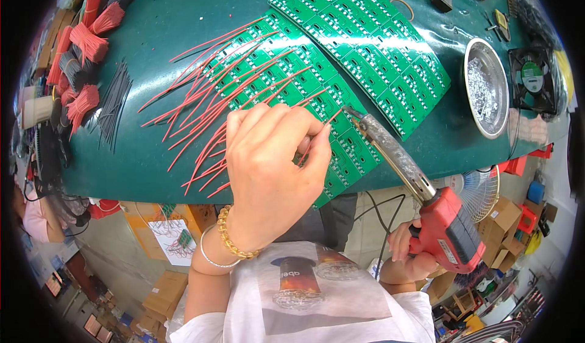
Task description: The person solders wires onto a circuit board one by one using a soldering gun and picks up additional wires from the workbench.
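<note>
My left hand (274, 154) is closed in a pinch on a thin red wire (334, 117), whose end points at the near circuit board panel (359, 151). My right hand (405, 251) grips a red soldering gun (448, 230) by its handle, fingers around the trigger. The gun's long metal barrel (396, 154) slants up and left; its tip sits close to the wire's end, and whether they touch I cannot tell. Several red wires (201, 99) lie across the panel's left side, some with ends on its pads. Part of the panel is hidden under my left hand.
A second green board panel (390, 56) lies behind. To the right stand a metal bowl (469, 99) of silvery bits and a black fan (532, 79). Red wire bundles (89, 41) and loose black wires (116, 102) lie left. The green table's edge (152, 198) curves close to me.
</note>
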Demonstrator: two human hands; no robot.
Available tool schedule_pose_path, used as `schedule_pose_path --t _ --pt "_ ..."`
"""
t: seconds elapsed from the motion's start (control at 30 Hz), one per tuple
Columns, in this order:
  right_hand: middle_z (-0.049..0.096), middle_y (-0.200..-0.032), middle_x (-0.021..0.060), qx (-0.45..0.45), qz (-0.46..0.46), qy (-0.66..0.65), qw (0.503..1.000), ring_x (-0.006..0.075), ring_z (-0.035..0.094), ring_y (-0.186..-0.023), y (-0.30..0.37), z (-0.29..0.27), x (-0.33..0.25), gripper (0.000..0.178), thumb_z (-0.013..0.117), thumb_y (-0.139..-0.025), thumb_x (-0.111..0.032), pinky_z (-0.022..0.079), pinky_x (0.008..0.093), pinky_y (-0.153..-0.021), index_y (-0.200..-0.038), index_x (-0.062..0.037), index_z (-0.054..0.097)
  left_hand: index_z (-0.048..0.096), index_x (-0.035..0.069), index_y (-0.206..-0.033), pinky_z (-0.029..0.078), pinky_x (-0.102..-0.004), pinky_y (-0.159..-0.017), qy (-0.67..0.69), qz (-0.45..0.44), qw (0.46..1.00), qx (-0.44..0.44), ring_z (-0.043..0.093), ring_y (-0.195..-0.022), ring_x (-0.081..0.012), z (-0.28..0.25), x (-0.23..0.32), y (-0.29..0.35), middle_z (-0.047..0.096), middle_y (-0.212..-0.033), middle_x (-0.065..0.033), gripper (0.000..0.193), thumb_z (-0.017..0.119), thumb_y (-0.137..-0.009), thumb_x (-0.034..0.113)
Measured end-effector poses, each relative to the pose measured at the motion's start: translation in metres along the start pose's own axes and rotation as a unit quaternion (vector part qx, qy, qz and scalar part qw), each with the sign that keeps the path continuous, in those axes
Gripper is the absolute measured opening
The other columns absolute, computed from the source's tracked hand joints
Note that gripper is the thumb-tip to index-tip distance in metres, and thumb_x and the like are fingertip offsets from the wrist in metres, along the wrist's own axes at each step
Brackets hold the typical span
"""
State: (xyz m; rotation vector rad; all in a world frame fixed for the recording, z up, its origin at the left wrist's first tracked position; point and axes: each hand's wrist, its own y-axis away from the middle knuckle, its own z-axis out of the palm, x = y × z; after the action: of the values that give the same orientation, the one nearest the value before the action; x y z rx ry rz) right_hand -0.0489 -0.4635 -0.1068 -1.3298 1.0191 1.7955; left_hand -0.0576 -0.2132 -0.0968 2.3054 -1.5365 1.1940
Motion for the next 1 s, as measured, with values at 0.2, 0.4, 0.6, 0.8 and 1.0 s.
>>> schedule_pose_path --t 0.2,0.4,0.6,0.8,1.0 --pt "0.044 -0.047 -0.0003 -0.022 -0.017 0.037 0.999 0.0114 0.042 -0.04 0.0 -0.006 0.01 0.08 0.057 -0.074 -0.065 0.036 0.0251 -0.044 -0.114 0.0039 0.042 0.057 0.007 -0.064 0.032 -0.028 -0.063 -0.005 -0.004 1.0 -0.001 0.044 -0.054 -0.0128 0.002 -0.002 0.0 0.049 -0.056 0.0013 0.014 0.068 -0.067 -0.001" --pt "0.045 -0.046 0.0001 0.019 -0.073 -0.001 0.997 0.0113 0.041 -0.038 -0.006 0.006 0.006 0.086 0.055 -0.077 -0.064 0.037 0.0254 -0.042 -0.123 0.0059 0.037 0.056 0.007 -0.064 0.032 -0.0285 -0.062 -0.002 -0.001 1.0 0.0 0.044 -0.054 -0.0129 0.003 -0.005 -0.002 0.049 -0.057 0.0014 0.014 0.068 -0.067 0.0" --pt "0.04 -0.045 -0.0015 0.062 -0.042 -0.117 0.99 0.0103 0.037 -0.035 -0.001 0.011 0.007 0.082 0.053 -0.08 -0.061 0.034 0.0235 -0.038 -0.123 0.0062 0.035 0.058 0.008 -0.067 0.033 -0.0322 -0.064 -0.018 0.007 1.0 0.004 0.05 -0.06 -0.0161 -0.004 -0.003 0.001 0.052 -0.06 0.001 0.013 0.071 -0.068 0.005" --pt "0.04 -0.048 -0.0007 -0.023 -0.149 -0.064 0.986 0.0093 0.035 -0.034 -0.01 -0.002 0.018 0.073 0.048 -0.087 -0.054 0.033 0.0219 -0.035 -0.123 0.0074 0.032 0.061 0.004 -0.08 0.043 -0.0361 -0.073 -0.129 0.063 0.989 0.033 0.056 -0.076 -0.0251 -0.063 -0.021 -0.006 0.059 -0.077 -0.0098 0.012 0.07 -0.072 0.008" --pt "0.04 -0.047 0.0009 0.015 -0.132 -0.061 0.989 0.0097 0.034 -0.034 -0.011 -0.002 0.016 0.071 0.048 -0.088 -0.051 0.033 0.0227 -0.035 -0.123 0.0083 0.031 0.061 0.004 -0.088 0.044 -0.0379 -0.076 -0.488 0.024 0.862 0.134 0.057 -0.084 -0.0293 -0.162 -0.17 -0.089 0.062 -0.084 -0.012 0.014 0.063 -0.078 0.013"
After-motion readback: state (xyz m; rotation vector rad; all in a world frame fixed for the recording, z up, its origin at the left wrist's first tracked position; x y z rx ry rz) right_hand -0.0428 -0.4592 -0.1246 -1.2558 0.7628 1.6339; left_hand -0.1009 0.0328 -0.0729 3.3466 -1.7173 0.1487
